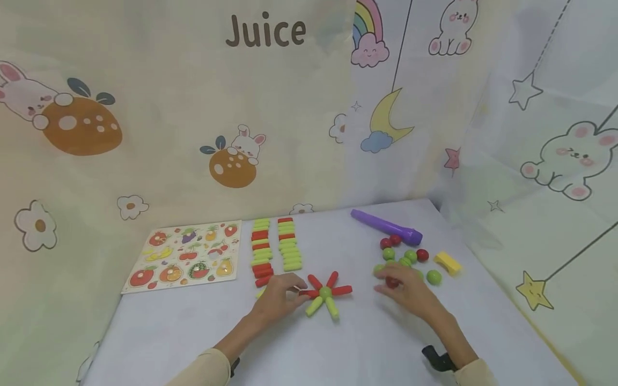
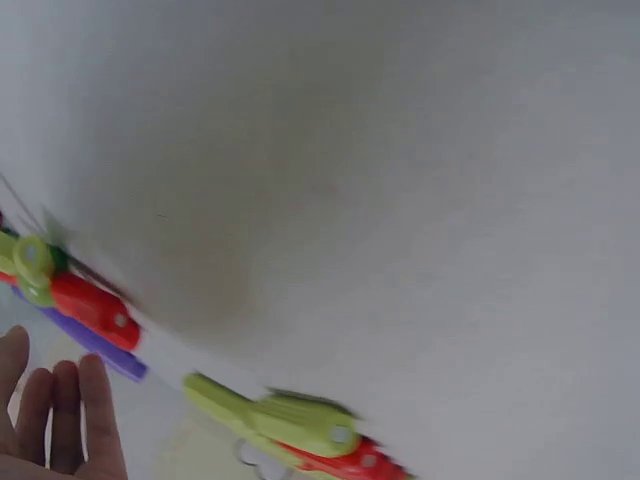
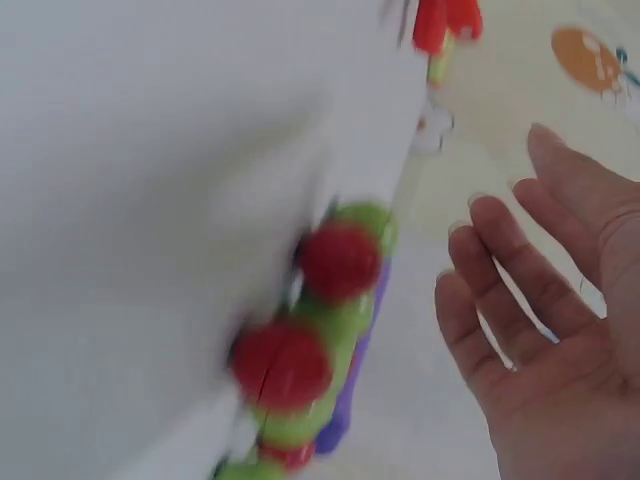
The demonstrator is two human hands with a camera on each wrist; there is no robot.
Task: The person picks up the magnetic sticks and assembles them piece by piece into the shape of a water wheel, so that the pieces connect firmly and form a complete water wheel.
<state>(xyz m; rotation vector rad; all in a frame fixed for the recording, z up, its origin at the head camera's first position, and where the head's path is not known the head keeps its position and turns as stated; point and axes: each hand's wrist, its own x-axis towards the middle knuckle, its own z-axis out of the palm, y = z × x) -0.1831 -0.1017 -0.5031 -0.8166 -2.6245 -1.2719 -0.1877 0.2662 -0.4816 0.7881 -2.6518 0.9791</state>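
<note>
A star of red and green sticks around a green ball (image 1: 325,292) lies mid-table. My left hand (image 1: 293,288) rests just left of it, fingertips by its left red stick (image 1: 309,293), holding nothing. In the left wrist view the fingers (image 2: 62,420) are straight, with a green ball and red stick (image 2: 95,310) beyond them. My right hand (image 1: 387,282) hovers over a cluster of red and green balls (image 1: 410,256), a red ball (image 1: 392,282) under its fingers. The right wrist view shows the palm (image 3: 545,340) open and empty beside red balls (image 3: 340,260).
Two columns of red and green sticks (image 1: 275,244) lie behind the left hand. A fruit puzzle board (image 1: 185,256) sits far left. A purple tube (image 1: 386,228) and a yellow block (image 1: 448,262) lie behind the balls. Patterned cloth walls surround the white table (image 1: 338,348).
</note>
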